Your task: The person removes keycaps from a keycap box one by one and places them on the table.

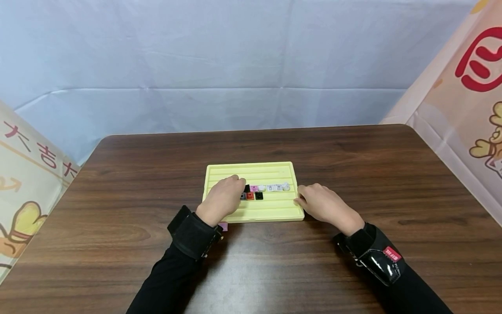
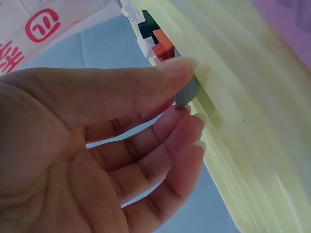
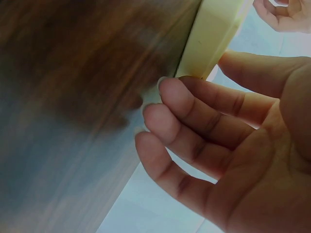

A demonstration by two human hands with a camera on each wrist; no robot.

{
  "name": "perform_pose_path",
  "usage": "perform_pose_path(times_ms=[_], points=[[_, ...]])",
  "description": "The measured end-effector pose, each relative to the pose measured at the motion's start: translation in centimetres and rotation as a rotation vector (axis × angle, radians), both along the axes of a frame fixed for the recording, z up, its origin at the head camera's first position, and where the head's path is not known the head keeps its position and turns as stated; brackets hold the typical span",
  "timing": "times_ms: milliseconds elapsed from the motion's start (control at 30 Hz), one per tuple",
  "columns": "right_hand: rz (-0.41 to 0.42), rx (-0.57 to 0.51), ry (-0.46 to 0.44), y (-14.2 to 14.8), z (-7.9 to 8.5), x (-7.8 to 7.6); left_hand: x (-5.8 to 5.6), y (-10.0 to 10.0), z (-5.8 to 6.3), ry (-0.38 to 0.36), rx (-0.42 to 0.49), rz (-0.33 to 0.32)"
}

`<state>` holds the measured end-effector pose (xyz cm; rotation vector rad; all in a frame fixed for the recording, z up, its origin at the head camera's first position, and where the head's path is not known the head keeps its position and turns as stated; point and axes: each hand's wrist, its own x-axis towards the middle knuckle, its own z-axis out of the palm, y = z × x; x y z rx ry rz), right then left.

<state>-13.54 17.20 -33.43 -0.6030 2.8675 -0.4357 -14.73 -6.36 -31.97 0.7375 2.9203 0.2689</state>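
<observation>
A pale yellow ribbed tray (image 1: 270, 212) lies on the table. Over its left half, my left hand (image 1: 224, 197) pinches a small grey-green piece (image 2: 186, 93) between thumb and fingers, low against the tray's surface. Beside that piece stand an orange-red piece (image 1: 250, 196) and a black piece (image 1: 259, 196) in the same row. Behind them runs another row, with a pink piece (image 1: 254, 188) and white pieces (image 1: 274, 187). At the tray's right edge, my right hand (image 1: 323, 203) grips the rim, thumb on top and index finger against the side.
The dark wooden table (image 1: 129, 261) surrounds the tray. A purple item (image 1: 223, 226) shows at the tray's front left edge, partly covered by the left wrist. A pale blue cloth (image 1: 211, 65) hangs behind, with printed banners (image 1: 466, 131) at both sides.
</observation>
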Motion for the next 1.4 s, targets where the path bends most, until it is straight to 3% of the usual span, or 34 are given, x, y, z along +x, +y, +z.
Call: perform_pose_path(times_ms=[633,900,1400], points=[[0.004,-0.009,0.009,0.08,-0.07,0.02,0.08,-0.17,0.12,-0.037,0.01,-0.006],[0.003,-0.005,0.006,0.06,-0.14,-0.06,0.17,-0.31,0.26,0.006,0.035,-0.032],[0.005,-0.008,0.001,0.04,-0.23,-0.13,0.06,-0.42,0.25,0.012,0.087,-0.048]])
